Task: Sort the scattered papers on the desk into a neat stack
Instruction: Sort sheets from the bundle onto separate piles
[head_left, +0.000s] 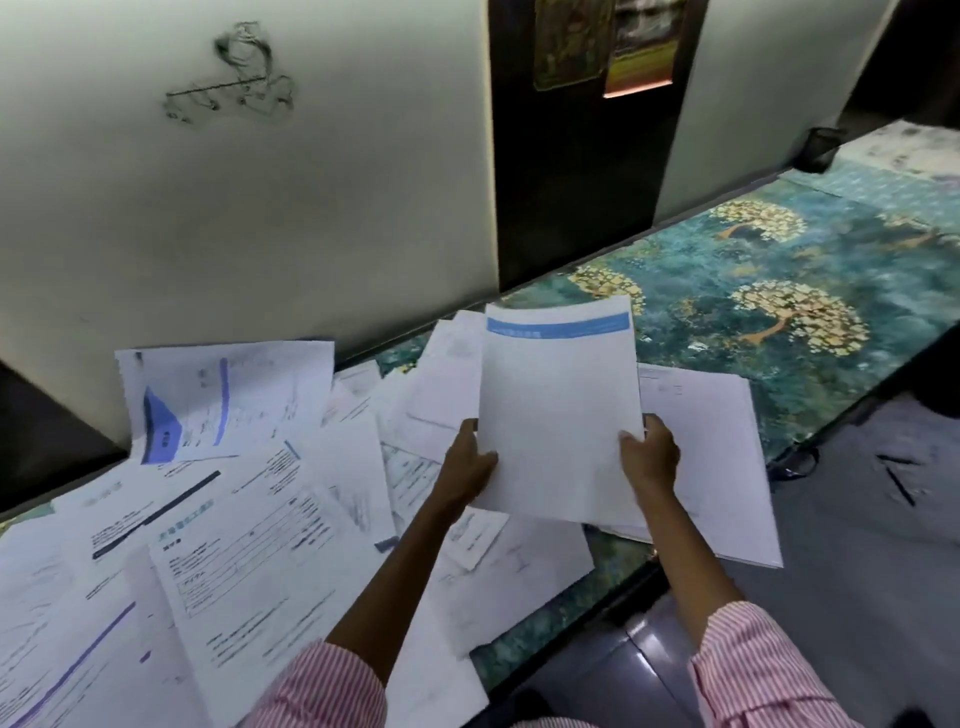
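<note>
A white sheet with a blue header band (558, 410) is held up above the desk. My left hand (467, 462) grips its lower left edge and my right hand (649, 457) grips its right edge. Below and to the right of it lies a stack of white papers (722, 457) near the desk's front edge. Several scattered printed papers (244, 530) cover the left part of the desk, overlapping one another, and one with a purple-blue shape (208, 405) leans against the wall.
The desk has a teal cover with golden tree patterns (779, 291), bare to the right. A white wall panel (260, 208) runs along the back. A dark mesh pen cup (821, 148) stands far right. The grey floor (857, 545) lies beyond the front edge.
</note>
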